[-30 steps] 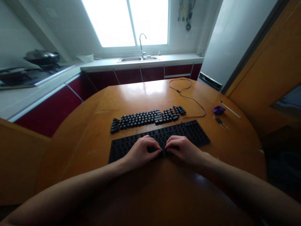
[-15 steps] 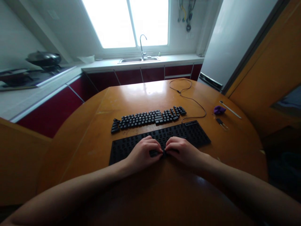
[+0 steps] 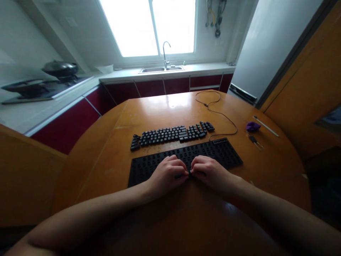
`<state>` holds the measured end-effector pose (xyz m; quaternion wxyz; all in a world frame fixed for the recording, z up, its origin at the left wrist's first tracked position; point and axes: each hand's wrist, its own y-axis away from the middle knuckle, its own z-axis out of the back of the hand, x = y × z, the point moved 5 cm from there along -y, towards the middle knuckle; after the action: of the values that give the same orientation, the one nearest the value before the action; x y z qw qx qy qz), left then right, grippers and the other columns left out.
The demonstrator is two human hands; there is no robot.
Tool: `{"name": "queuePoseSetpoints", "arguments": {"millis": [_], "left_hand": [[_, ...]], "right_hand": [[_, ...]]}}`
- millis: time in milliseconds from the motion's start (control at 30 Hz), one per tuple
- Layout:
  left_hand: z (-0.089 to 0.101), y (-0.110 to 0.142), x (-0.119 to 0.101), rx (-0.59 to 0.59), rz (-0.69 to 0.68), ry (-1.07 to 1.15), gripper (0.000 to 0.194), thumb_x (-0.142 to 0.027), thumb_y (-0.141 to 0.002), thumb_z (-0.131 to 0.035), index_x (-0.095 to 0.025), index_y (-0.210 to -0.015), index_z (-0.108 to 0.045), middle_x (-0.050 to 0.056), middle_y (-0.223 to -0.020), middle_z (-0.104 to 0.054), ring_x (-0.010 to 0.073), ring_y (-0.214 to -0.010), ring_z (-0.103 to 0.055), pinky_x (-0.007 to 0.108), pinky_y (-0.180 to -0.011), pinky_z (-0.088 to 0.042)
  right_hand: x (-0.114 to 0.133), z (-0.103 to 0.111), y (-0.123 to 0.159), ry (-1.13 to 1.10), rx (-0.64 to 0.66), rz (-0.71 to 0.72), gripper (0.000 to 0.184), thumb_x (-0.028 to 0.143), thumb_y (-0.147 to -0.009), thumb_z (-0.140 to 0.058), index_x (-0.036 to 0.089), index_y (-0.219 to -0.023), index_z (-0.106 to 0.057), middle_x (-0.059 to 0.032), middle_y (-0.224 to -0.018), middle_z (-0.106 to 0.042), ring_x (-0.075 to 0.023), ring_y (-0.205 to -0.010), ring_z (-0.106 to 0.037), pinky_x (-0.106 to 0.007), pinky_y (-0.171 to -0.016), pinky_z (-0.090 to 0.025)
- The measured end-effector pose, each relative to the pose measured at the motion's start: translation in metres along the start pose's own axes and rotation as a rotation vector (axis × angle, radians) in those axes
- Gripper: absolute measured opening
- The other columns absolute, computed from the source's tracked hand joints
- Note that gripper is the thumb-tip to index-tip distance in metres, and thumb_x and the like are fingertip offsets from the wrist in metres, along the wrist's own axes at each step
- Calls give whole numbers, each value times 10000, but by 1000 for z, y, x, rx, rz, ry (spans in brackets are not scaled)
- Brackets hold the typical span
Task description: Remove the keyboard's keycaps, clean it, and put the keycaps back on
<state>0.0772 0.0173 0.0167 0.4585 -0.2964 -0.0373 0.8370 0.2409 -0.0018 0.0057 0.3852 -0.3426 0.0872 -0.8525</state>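
A black keyboard base (image 3: 226, 153), its keycaps off, lies on the wooden table in front of me. My left hand (image 3: 170, 172) rests over its front edge near the middle, thumb and fingers pinched together. Close beside it, my right hand (image 3: 207, 170) is closed in a similar pinch, fingertips almost meeting the left ones. Something small and dark shows between the fingertips, too hidden to name. Just behind the base, loose black keycaps (image 3: 165, 135) are laid out in keyboard order. The base's cable (image 3: 226, 117) runs from its back edge to a loose coil.
On the right of the table (image 3: 106, 153) lie a purple cloth bundle (image 3: 253, 126), a wire keycap puller (image 3: 255, 142) and a thin light stick (image 3: 266, 126). Beyond are a sink (image 3: 153, 70) under a window, a stove with pans (image 3: 60, 67) and a fridge (image 3: 266, 46).
The whole view has shifted slightly, so everything sits a little further right. Both hands stay pinched at the base's front edge, with only slight finger movement.
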Motion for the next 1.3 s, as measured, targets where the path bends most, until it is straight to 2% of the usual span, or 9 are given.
{"name": "queuePoseSetpoints", "arguments": {"millis": [167,500,767,1000,1300], "left_hand": [[-2,1,3,5,35,11,91,-247,-868,-711,-221,-788,-745,16,-857,-755,178,-799,-614,349,-789,-467],[-1,4,-7,76,-66,-191,231,-319,-968,-602,-235,-822,-760,35,-901,-734,179,-866,-600,349,-785,-412],[-7,6,-14,94,-108,-293,268,-261,-981,-550,-193,-791,-726,49,-843,-685,175,-832,-575,337,-759,-408],[-8,7,-16,86,-115,-304,246,-266,-977,-551,-189,-806,-710,52,-840,-660,172,-836,-579,329,-757,-420],[-11,8,-11,83,-92,-281,241,-288,-967,-571,-192,-798,-714,44,-840,-680,176,-846,-586,332,-781,-418]], "right_hand": [[-1,-1,0,0,13,-8,144,161,-946,-599,181,-830,-681,-62,-921,-668,-169,-841,-602,-305,-771,-492],[0,4,0,41,62,-67,152,164,-929,-624,192,-801,-701,-54,-919,-656,-180,-863,-581,-319,-782,-477],[6,13,2,115,166,-89,220,237,-957,-609,221,-793,-756,-60,-912,-655,-192,-858,-544,-334,-756,-465],[-1,11,4,89,192,-108,237,271,-955,-617,242,-783,-778,-58,-873,-655,-192,-825,-551,-329,-719,-457],[-3,9,7,26,194,-135,209,207,-952,-594,232,-852,-775,-61,-912,-685,-190,-870,-599,-309,-765,-490]]}}
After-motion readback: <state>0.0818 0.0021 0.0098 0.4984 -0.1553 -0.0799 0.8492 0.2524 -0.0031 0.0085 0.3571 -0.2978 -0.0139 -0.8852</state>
